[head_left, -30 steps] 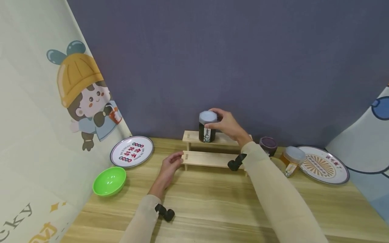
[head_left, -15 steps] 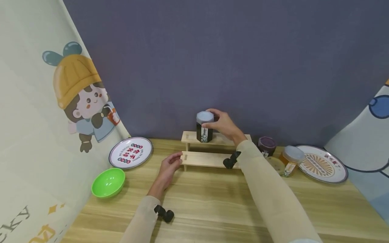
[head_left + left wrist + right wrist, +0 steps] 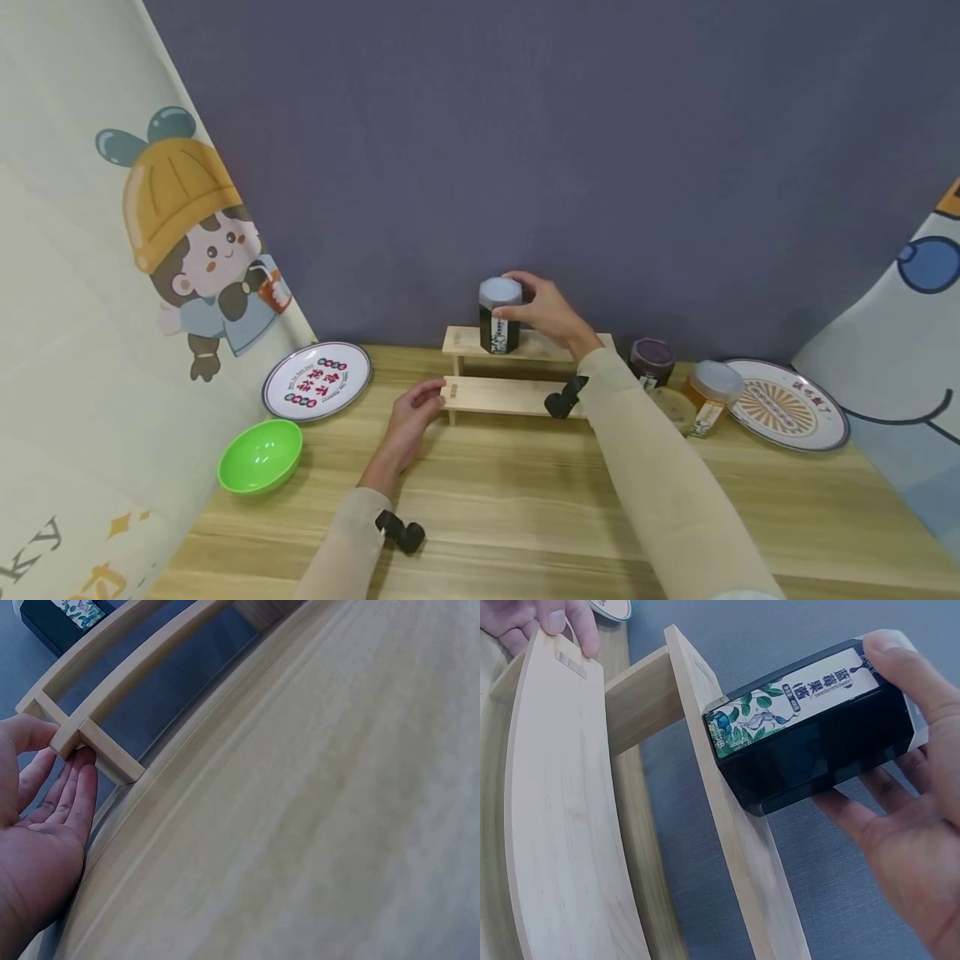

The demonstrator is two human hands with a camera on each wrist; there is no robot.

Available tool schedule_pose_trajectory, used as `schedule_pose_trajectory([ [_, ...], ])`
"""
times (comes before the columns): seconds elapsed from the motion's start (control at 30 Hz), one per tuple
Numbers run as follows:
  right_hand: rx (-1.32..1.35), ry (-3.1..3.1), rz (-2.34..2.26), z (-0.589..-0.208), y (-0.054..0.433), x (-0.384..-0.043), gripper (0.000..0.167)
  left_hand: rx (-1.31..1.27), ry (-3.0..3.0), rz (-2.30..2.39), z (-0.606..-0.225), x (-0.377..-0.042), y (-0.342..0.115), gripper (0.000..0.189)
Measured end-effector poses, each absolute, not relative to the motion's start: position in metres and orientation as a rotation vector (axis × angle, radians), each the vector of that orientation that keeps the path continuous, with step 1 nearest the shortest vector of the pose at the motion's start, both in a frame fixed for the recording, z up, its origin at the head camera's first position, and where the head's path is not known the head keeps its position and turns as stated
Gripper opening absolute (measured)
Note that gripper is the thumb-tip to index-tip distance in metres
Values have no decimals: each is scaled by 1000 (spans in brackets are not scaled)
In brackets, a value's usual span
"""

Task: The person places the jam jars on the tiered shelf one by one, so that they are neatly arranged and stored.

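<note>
My right hand (image 3: 553, 312) grips a dark jar of jam (image 3: 490, 332) with a pale lid near its top. The jar is upright, its base at the left part of the upper shelf of a two-tier wooden rack (image 3: 502, 395). Up close in the right wrist view, the jar (image 3: 810, 776) has a white label with green leaves, and its base meets the shelf board (image 3: 727, 832). My left hand (image 3: 408, 419) holds the left end of the lower shelf. In the left wrist view the thumb is at the board's end and the fingers (image 3: 84, 780) lie under it.
To the right stand a purple-lidded jar (image 3: 651, 360), an amber jar (image 3: 711, 396) and a low yellowish jar (image 3: 675, 410) partly behind the sleeve, beside a patterned plate (image 3: 825, 429). At left are a white plate (image 3: 277, 392) and a green bowl (image 3: 260, 457). A dark cloth wall (image 3: 525, 150) stands behind.
The jar in my right hand has shifted slightly left along the upper shelf. My left hand keeps its hold on the rack. The head view has turned a little.
</note>
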State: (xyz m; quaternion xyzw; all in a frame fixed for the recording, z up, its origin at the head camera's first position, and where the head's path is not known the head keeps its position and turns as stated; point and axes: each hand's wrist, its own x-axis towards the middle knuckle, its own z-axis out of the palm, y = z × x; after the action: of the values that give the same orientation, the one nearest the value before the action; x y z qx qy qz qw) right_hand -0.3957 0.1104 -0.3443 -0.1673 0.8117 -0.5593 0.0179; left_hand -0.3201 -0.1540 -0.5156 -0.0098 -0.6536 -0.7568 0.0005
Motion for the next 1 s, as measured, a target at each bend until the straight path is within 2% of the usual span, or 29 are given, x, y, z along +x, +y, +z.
schedule_pose_trajectory([
  [0.47, -562, 2599, -1641, -335, 120, -383, 82, -48, -2033, -2397, -510, -319, -151, 41],
  [0.67, -637, 2610, -1521, -326, 140, -372, 89, -48, -2053, -2376, -509, -321, -152, 42],
  [1.0, -722, 2543, -1566, -326, 181, -343, 88, -39, -2067, -2370, -513, -319, -154, 42],
])
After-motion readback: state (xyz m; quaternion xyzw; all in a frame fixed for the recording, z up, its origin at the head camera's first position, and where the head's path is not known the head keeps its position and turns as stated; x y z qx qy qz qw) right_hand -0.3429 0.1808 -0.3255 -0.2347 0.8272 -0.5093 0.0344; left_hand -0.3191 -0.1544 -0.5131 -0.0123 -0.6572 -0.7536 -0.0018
